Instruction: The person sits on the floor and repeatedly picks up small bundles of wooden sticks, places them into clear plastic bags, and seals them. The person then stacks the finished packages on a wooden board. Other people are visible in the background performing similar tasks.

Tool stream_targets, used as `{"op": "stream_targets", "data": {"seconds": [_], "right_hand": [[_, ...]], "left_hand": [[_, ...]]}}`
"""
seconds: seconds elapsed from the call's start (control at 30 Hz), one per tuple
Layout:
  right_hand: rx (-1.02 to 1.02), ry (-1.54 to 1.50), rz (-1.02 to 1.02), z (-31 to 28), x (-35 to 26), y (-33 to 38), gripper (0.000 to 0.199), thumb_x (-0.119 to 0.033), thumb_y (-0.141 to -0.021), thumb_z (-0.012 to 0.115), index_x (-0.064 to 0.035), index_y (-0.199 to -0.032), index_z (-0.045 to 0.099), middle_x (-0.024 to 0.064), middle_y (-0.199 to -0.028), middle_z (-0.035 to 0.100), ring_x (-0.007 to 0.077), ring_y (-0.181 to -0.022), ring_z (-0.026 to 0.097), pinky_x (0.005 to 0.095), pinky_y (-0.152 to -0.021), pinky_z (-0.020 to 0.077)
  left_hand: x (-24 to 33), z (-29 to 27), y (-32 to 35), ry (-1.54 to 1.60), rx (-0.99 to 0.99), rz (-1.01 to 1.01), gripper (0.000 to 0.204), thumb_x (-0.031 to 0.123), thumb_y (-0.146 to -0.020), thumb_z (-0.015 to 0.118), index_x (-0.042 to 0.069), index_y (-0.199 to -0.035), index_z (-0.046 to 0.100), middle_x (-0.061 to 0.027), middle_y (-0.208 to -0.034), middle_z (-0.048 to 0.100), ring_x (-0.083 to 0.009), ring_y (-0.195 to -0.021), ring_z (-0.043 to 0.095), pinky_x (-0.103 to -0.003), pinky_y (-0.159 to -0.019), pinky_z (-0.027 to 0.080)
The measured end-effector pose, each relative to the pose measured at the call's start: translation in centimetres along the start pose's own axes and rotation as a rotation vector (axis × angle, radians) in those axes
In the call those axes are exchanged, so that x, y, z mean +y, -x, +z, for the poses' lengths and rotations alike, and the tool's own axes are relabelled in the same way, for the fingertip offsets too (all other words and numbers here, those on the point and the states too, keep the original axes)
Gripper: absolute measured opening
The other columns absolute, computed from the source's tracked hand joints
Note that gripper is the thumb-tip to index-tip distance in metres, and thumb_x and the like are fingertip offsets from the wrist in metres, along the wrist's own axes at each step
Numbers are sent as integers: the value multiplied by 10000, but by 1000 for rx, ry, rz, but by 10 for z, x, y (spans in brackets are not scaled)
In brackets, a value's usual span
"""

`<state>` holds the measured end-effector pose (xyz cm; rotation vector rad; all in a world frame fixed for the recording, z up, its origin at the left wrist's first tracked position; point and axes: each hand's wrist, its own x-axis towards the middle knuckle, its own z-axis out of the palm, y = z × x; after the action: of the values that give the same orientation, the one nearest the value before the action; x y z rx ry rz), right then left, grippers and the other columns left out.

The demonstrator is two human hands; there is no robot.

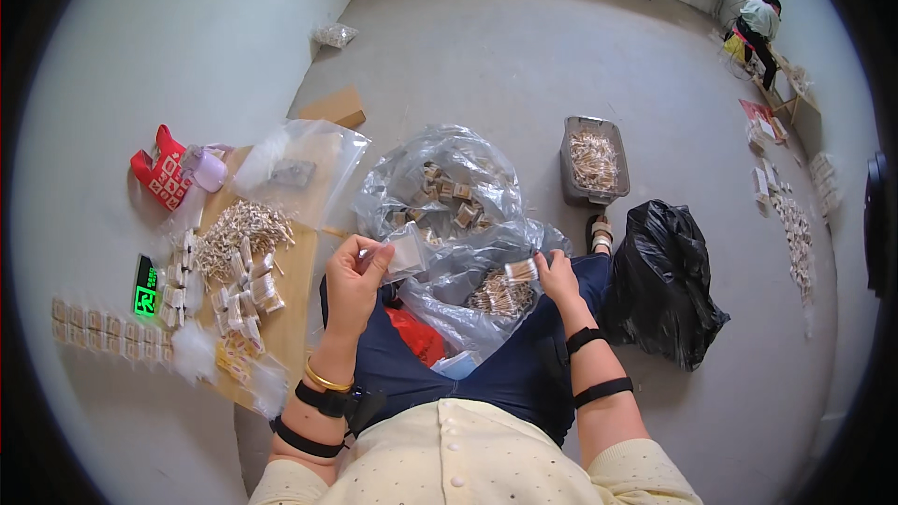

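Note:
In my left hand (357,281), pinched between thumb and fingers, is a small clear plastic bag (407,254). My right hand (559,278) grips a short bundle of cotton swabs (521,270). Below the bundle, a heap of loose cotton swabs (499,296) rests on clear plastic in my lap. Just beyond my hands spreads a large clear plastic sack (393,173) with several small packs of swabs (465,215) inside. The two hands are apart, the bag on the left and the bundle on the right.
A low wooden table (297,290) at my left carries a swab pile (245,234) and bundles. A grey bin of swabs (569,161) and a black garbage bag (666,290) stand to the right. Another person (758,23) sits at the far right. A cardboard box (337,108) lies beyond the table.

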<state>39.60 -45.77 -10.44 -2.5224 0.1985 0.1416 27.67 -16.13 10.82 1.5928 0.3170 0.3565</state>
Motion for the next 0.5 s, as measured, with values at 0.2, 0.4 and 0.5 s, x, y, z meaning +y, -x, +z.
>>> {"op": "stream_targets", "data": {"seconds": [0.2, 0.4, 0.5], "right_hand": [[-513, -969, -304, -37, -116, 30, 148, -130, -929, 608, 12, -929, 648, 38, -835, 667, 89, -790, 600, 248, -713, 479], [-861, -1112, -512, -64, -214, 79, 123, -65, -923, 614, 6, -1018, 647, 27, -945, 662, 82, -874, 606, 229, -798, 474], [-858, -1095, -458, -53, -229, 92, 144, -66, -923, 610, 0, -1049, 634, 30, -956, 658, 86, -885, 611, 229, -768, 473]], "left_hand": [[-8, -4, 6, 53, -23, -82, 152, 158, -885, 718, 57, -831, 619, 62, -671, 563, 8, -571, 420, -169, -501, 295], [-10, -28, 15, 78, 0, -67, 133, 147, -889, 714, 62, -847, 620, 59, -718, 583, 7, -621, 459, -167, -549, 337], [-13, -45, 21, 25, 86, 22, 133, 129, -886, 714, 45, -847, 619, 57, -721, 581, 3, -631, 460, -166, -560, 350]]}}
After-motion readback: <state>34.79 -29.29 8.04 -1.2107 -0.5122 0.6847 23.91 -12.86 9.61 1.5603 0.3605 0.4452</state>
